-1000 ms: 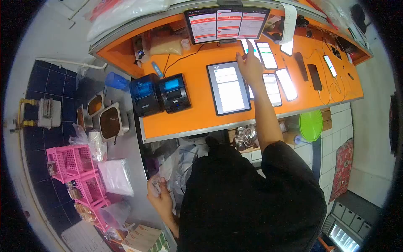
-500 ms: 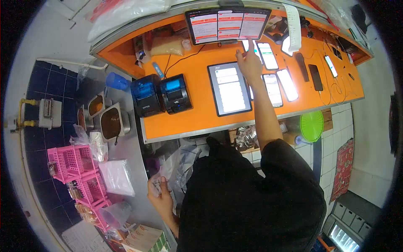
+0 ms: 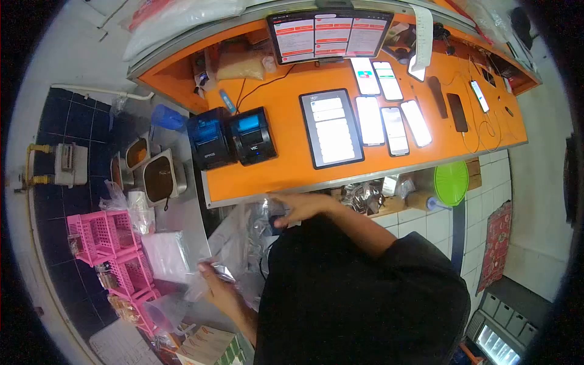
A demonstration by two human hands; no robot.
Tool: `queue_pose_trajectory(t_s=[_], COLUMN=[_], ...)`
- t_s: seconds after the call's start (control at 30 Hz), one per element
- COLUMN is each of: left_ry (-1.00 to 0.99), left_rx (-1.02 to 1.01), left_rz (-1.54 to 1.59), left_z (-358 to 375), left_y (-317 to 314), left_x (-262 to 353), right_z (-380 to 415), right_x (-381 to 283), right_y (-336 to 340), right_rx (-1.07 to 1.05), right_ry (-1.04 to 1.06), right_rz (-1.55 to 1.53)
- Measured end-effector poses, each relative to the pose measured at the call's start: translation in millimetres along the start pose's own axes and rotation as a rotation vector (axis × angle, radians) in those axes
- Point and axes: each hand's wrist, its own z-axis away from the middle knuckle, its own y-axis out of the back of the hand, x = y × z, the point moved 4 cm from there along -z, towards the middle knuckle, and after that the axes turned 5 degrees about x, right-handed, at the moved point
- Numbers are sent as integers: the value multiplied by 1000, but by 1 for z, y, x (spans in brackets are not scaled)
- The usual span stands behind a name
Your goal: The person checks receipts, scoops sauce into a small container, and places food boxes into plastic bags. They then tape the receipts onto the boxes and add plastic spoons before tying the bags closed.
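Note:
A large clear plastic bag (image 3: 234, 234) stretches between my two hands, in front of my body and below the counter's front edge. My left hand (image 3: 222, 289) is closed on its lower left part, with the thumb on top of the crinkled film. At the bag's upper right edge is my right hand (image 3: 301, 207), with fingers pointing left and gripping the film there. A flat stack of clear bags (image 3: 165, 255) lies on the steel surface beside my left hand.
On the orange counter (image 3: 280, 176) are two black printers (image 3: 252, 137), a tablet (image 3: 333, 128) and several phones (image 3: 370, 121). Another tablet (image 3: 331, 36) stands at the back. To the left are pink baskets (image 3: 103, 237), a steel container (image 3: 163, 179) and a plastic jug (image 3: 167, 310).
My right hand has left the standing tablet's screen and come down to the plastic bag. My left hand has shifted slightly left and down, and the bag is now spread out more.

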Motion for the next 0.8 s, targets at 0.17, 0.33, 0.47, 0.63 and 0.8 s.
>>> queue_pose_trajectory(t_s=[0.17, 0.33, 0.47, 0.63, 0.8], left_ry=[-13, 171, 66, -441, -169], left_rx=[-23, -973, -548, 397, 478], left_rz=[130, 967, 697, 132, 59], left_z=[-18, -50, -45, -77, -65], left_y=[15, 36, 60, 116, 109], left_x=[-18, -18, 5, 5, 14], right_z=[-38, -49, -58, -51, -43], right_x=[-24, -20, -20, -54, -46], right_y=[-51, -86, -87, -26, -59], right_rx=[39, -316, -224, 97, -214], right_ry=[106, -161, -105, 18, -113], right_rz=[-495, -1146, -1135, -1390, -969])
